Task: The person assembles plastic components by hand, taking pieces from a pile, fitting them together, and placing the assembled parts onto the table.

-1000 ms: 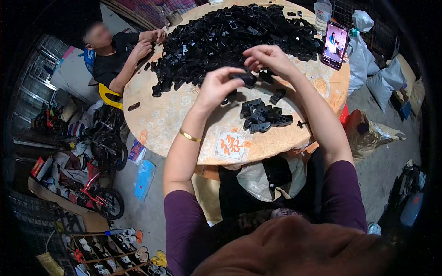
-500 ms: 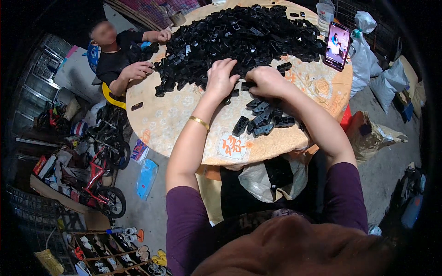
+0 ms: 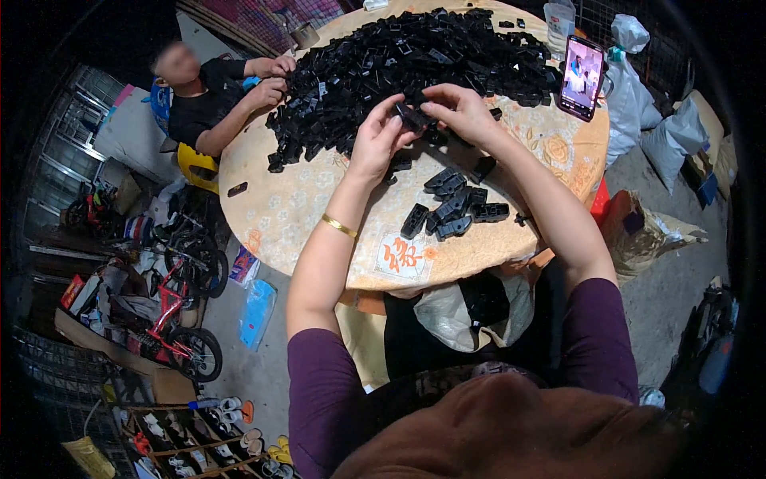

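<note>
My left hand (image 3: 381,137) pinches a small black plastic part (image 3: 411,117) between thumb and fingers, raised just in front of a large heap of similar black parts (image 3: 375,68). From the other side my right hand (image 3: 465,114) closes its thumb and fingertips at the right end of that part. Whether a second small piece sits in the right fingertips is hidden. Below the hands, a small group of longer black pieces (image 3: 453,206) lies on the cloth-covered round table (image 3: 295,215). One loose black piece (image 3: 483,168) rests by my right forearm.
A co-worker's hands (image 3: 271,89) are at the heap's left edge. A phone (image 3: 581,77) stands at the right rim beside a clear plastic cup (image 3: 561,28). An open white sack (image 3: 443,315) hangs below the near edge. Bicycles (image 3: 179,311) stand at left, white sacks (image 3: 674,144) at right.
Both hands have lifted from the table and come together around a black part. A loose piece now lies near my right forearm. The co-worker's nearer hand has moved up to the heap.
</note>
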A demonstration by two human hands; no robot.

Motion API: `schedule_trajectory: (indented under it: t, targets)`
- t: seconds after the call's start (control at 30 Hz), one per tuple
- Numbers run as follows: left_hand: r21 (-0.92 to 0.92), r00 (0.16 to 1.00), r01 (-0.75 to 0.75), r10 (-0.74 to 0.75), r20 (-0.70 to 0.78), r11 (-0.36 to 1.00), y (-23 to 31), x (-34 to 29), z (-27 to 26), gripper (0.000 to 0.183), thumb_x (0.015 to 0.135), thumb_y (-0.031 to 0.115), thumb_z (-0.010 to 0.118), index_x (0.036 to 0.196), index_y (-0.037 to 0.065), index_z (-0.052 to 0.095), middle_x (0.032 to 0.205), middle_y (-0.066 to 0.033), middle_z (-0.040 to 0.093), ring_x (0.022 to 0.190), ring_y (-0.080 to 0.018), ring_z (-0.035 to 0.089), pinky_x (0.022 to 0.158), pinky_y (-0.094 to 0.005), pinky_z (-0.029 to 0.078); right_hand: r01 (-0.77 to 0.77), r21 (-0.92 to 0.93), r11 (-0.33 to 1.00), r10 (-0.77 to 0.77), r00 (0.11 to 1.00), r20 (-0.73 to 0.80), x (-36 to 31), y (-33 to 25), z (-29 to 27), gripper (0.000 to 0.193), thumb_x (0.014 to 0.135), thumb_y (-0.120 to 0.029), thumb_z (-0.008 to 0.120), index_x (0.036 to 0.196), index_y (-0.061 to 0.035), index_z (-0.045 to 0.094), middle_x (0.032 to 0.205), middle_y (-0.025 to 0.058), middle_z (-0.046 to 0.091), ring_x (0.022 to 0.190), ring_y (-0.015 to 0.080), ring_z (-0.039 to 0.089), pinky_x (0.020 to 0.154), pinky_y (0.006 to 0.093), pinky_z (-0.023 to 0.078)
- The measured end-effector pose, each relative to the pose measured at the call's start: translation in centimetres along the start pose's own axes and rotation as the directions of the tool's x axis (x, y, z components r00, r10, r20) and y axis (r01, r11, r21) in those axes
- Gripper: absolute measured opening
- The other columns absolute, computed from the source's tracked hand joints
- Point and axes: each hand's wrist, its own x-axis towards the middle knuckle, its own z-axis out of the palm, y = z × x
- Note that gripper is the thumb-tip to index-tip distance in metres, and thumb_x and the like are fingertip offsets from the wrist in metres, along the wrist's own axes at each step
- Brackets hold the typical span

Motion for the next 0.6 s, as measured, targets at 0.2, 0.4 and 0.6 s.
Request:
schedule_trajectory:
  t: [0.2, 0.4, 0.6]
  targets:
    - [-0.145, 0.981, 0.102, -0.124, -0.151, 0.984, -0.3, -0.6, 0.5, 0.035, 0.086, -0.002, 0.039, 0.121, -0.002, 0.040, 0.103, -0.0104, 0.054, 0.091, -0.0173, 0.055, 0.077, -0.0290, 0.050, 0.132, -0.209, 0.969, -0.128, 0.991, 0.036, -1.0, -0.3, 1.3, 0.029, 0.073, -0.015, 0.066, 0.097, -0.0002, 0.060, 0.086, 0.0071, 0.063, 0.076, 0.0108, 0.058, 0.069, 0.0245, 0.047]
    - [-0.370, 0.941, 0.190, -0.276, -0.196, 0.909, 0.6, -1.6, 1.9, 0.034, 0.079, -0.003, 0.041, 0.112, -0.002, 0.046, 0.095, -0.0089, 0.055, 0.082, -0.0150, 0.054, 0.078, -0.0268, 0.045, 0.156, -0.311, 0.938, -0.155, 0.988, 0.026, -1.3, -0.2, 1.8, 0.028, 0.071, -0.012, 0.064, 0.096, -0.0009, 0.060, 0.084, 0.0101, 0.063, 0.074, 0.0143, 0.061, 0.067, 0.0273, 0.049]
    - [-0.176, 0.978, 0.205, -0.209, -0.004, 0.963, -1.1, -1.4, 1.0, 0.051, 0.073, -0.009, 0.046, 0.123, -0.003, 0.035, 0.107, -0.0108, 0.052, 0.092, -0.0167, 0.053, 0.078, -0.0253, 0.044, 0.300, -0.500, 0.812, -0.338, 0.941, 0.016, -1.7, -0.4, 2.6, 0.029, 0.070, -0.013, 0.065, 0.096, -0.0006, 0.059, 0.087, 0.0147, 0.062, 0.075, 0.0219, 0.062, 0.067, 0.0287, 0.049]
